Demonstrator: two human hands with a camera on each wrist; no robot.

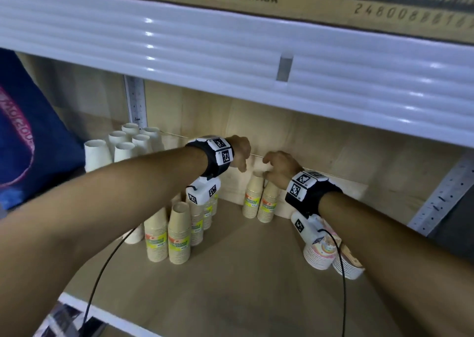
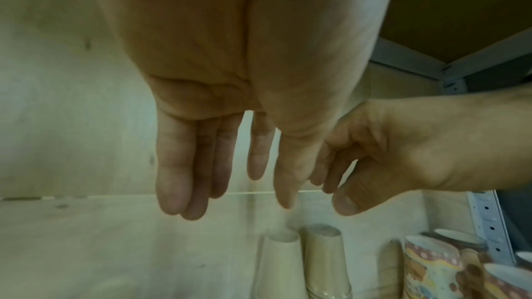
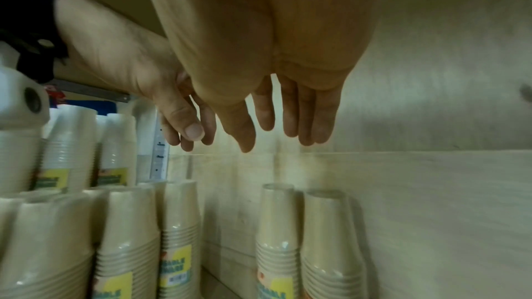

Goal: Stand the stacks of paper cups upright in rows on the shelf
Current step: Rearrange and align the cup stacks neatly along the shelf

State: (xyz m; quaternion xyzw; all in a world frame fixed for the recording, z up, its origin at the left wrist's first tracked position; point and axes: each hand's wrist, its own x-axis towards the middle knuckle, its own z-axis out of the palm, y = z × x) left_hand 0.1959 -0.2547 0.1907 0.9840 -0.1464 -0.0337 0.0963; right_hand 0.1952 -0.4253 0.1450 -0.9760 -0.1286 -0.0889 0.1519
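Both hands, left hand (image 1: 239, 154) and right hand (image 1: 280, 168), hang empty and relaxed above two kraft cup stacks (image 1: 261, 198) standing upright at twelve o'clock; patterned cup stacks (image 1: 331, 256) at four o'clock look unsorted.

Relaxed right hand (image 3: 259, 53) above cup stacks (image 3: 305, 247)
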